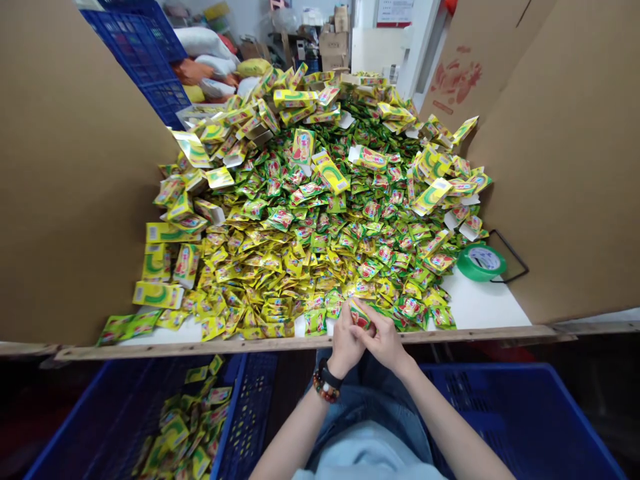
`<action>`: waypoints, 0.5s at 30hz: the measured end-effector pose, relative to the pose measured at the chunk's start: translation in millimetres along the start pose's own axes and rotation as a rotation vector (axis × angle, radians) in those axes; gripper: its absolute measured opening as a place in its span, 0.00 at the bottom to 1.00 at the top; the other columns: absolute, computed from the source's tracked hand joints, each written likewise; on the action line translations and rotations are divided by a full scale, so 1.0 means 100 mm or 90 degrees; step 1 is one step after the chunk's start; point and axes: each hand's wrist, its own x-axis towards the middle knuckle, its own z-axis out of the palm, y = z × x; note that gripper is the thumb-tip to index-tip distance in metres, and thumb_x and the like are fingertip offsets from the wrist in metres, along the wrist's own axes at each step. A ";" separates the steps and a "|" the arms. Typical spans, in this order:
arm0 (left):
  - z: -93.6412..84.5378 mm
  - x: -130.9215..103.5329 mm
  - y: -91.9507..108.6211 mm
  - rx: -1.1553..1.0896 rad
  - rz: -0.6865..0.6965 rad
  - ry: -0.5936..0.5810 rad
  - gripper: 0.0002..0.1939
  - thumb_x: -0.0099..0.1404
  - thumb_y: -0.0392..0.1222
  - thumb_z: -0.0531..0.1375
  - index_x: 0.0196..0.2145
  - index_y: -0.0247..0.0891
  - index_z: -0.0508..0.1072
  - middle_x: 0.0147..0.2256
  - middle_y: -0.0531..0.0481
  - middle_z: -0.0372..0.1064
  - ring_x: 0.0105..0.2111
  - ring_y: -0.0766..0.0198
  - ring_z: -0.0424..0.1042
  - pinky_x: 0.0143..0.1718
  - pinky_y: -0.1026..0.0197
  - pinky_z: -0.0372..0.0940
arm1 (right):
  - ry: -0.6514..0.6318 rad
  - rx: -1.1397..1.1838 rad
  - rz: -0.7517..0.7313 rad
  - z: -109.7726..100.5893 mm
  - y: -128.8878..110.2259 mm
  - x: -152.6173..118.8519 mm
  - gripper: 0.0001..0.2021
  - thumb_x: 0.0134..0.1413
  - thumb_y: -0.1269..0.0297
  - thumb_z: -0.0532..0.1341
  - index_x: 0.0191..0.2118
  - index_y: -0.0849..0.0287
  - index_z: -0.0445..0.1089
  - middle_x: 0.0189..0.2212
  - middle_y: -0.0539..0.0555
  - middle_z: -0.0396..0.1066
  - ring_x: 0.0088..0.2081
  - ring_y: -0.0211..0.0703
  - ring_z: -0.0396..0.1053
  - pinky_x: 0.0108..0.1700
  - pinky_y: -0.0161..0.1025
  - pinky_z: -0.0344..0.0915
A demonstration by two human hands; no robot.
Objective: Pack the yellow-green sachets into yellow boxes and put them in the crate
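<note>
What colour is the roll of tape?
The roll of tape is green, clearest in the head view.

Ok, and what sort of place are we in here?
Probably a small packing workshop: loose sachets and small printed boxes are heaped on a worktop between cardboard walls, blue plastic crates stand below its front edge, and stuffed sacks are piled behind.

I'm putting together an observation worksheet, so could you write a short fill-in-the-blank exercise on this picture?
1. The left hand and right hand hold a small green-and-red item; a beaded bracelet is on the ____ wrist.
2. The roll of tape beside the pile is ____ in colour.
3. The tall brown panels at both sides are made of ____.
4. Both crates below the table edge are ____ in colour.

Missing words: left; green; cardboard; blue.
</note>
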 end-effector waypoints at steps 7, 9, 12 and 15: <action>-0.01 -0.01 0.04 0.012 0.009 -0.040 0.27 0.60 0.42 0.58 0.57 0.37 0.61 0.43 0.41 0.72 0.44 0.53 0.73 0.45 0.52 0.68 | 0.023 -0.038 0.004 -0.04 0.08 -0.09 0.24 0.60 0.63 0.59 0.62 0.53 0.63 0.51 0.58 0.74 0.45 0.49 0.77 0.49 0.45 0.73; -0.01 -0.01 0.02 0.007 0.017 -0.043 0.28 0.60 0.40 0.57 0.58 0.37 0.60 0.45 0.40 0.72 0.45 0.53 0.73 0.46 0.51 0.68 | 0.014 -0.049 -0.018 -0.04 0.08 -0.08 0.23 0.61 0.63 0.58 0.61 0.53 0.65 0.51 0.58 0.75 0.46 0.50 0.76 0.49 0.45 0.74; 0.00 -0.01 0.01 0.001 0.048 -0.048 0.27 0.59 0.38 0.56 0.57 0.37 0.61 0.48 0.40 0.71 0.46 0.54 0.73 0.47 0.52 0.68 | 0.023 -0.045 -0.057 -0.03 0.08 -0.08 0.20 0.61 0.64 0.57 0.58 0.53 0.68 0.51 0.57 0.74 0.51 0.52 0.73 0.53 0.47 0.71; -0.02 0.00 0.01 -0.007 0.087 -0.051 0.26 0.59 0.40 0.57 0.56 0.38 0.61 0.47 0.42 0.71 0.46 0.54 0.73 0.47 0.52 0.69 | 0.036 -0.012 -0.039 -0.02 0.08 -0.13 0.19 0.61 0.62 0.58 0.58 0.53 0.69 0.50 0.57 0.75 0.51 0.52 0.74 0.53 0.48 0.71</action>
